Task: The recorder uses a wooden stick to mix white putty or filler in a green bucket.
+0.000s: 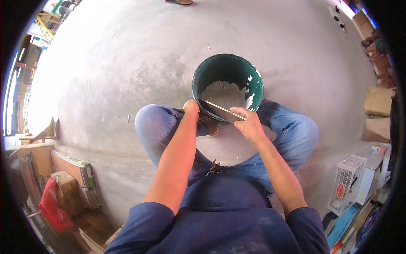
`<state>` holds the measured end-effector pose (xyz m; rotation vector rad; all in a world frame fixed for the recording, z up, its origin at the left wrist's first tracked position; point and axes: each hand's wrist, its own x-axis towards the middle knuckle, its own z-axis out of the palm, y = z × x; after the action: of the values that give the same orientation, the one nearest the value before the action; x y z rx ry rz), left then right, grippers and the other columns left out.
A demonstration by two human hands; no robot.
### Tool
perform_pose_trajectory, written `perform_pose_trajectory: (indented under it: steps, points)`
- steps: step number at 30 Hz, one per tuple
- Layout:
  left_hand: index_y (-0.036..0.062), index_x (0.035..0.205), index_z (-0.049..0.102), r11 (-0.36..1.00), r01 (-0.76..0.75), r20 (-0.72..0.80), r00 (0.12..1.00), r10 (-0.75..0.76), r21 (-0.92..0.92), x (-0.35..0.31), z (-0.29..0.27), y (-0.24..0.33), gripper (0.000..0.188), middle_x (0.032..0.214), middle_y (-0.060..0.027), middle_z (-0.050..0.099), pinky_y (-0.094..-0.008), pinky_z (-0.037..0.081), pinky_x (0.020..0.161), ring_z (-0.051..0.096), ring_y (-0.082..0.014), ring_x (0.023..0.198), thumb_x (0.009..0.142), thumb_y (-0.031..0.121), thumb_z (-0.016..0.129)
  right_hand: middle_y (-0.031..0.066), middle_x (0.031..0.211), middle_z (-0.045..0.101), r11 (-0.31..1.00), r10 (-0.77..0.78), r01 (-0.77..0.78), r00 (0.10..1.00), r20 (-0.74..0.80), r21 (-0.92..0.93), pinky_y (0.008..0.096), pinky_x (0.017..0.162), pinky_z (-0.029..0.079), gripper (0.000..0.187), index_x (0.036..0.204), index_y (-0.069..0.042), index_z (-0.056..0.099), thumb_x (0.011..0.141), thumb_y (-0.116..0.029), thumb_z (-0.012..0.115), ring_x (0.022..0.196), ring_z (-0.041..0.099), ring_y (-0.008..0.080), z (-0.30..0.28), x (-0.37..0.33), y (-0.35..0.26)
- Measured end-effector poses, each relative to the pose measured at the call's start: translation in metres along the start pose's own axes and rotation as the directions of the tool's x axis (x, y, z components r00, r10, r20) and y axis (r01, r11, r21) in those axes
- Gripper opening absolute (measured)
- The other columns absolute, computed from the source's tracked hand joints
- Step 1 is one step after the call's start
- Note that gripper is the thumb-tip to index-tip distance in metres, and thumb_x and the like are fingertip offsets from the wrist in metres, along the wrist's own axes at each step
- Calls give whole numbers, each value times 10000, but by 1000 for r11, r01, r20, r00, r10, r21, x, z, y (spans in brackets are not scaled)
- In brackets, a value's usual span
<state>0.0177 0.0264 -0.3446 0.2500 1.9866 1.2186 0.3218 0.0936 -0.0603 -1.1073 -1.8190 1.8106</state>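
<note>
A dark green bucket (256, 81) stands on the floor between my bent legs, with pale grey powder or paste (224, 93) in the bottom and white smears down its right inner wall. My right hand (250, 125) is closed on one end of a thin, flat dark plate (220, 111) with a light edge. The plate slants across the bucket's near rim, its far end by the left rim. My left hand (191, 106) is against the bucket's left rim and seems to grip it, though most of its fingers are hidden.
Grey concrete floor (139, 63) surrounds the bucket. A red bag (55, 205) and a cardboard box (67, 188) are at lower left. A white wire crate (347, 184) stands at lower right, with cartons (377, 101) above it. Someone's foot (182, 2) shows at the top edge.
</note>
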Motion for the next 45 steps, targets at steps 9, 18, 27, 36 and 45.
perform_pose_trajectory:
  steps: [9, 18, 27, 36, 45]
  points:
    - [69, 1383, 494, 959, 17, -9, 1000, -21, -284, -79, 54, 177, 680, 1360, -206, 531, -380, 345, 1079, 484, -325, 1272, 992, 566, 244, 58, 859, 671, 990, 45, -58, 994, -100, -126, 250, 657, 483, 434, 1190, -70, 662, 781, 38, 564, 676, 562, 103, -28, -32, 11]
    - [-21, 1423, 407, 887, -176, 162, 950, 267, -426, -57, 63, 161, 788, 1395, -139, 508, -352, 285, 1124, 460, -262, 1288, 1004, 588, 132, 132, 1051, 704, 989, -102, 75, 972, -213, -131, 286, 780, 504, 391, 1172, -43, 655, 800, 35, 565, 880, 667, 176, 3, 6, -2]
    - [-35, 1425, 387, 864, -209, 227, 912, 341, -459, -59, 60, 162, 849, 1401, -149, 502, -353, 285, 1126, 458, -268, 1296, 981, 641, 126, 146, 1029, 695, 972, -235, 222, 938, -253, -81, 294, 834, 507, 384, 1125, -20, 662, 781, 100, 542, 955, 674, 205, 5, -1, 6]
    - [-10, 1362, 483, 858, -25, 222, 962, 161, -513, -53, 64, 164, 793, 1290, -143, 587, -376, 367, 1069, 553, -288, 1178, 998, 605, 138, 104, 1118, 686, 986, -169, 160, 946, -276, -53, 289, 905, 475, 395, 1173, -40, 649, 803, 53, 544, 1034, 643, 183, 5, 18, -1]
    - [1, 1336, 522, 984, -152, 90, 983, 161, -94, -72, 66, 172, 710, 1286, -187, 584, -379, 359, 1049, 515, -307, 1224, 999, 572, 269, 135, 1050, 690, 984, -178, 167, 915, -363, -59, 297, 878, 476, 380, 1163, -25, 644, 808, 46, 530, 945, 641, 177, 11, 31, 12]
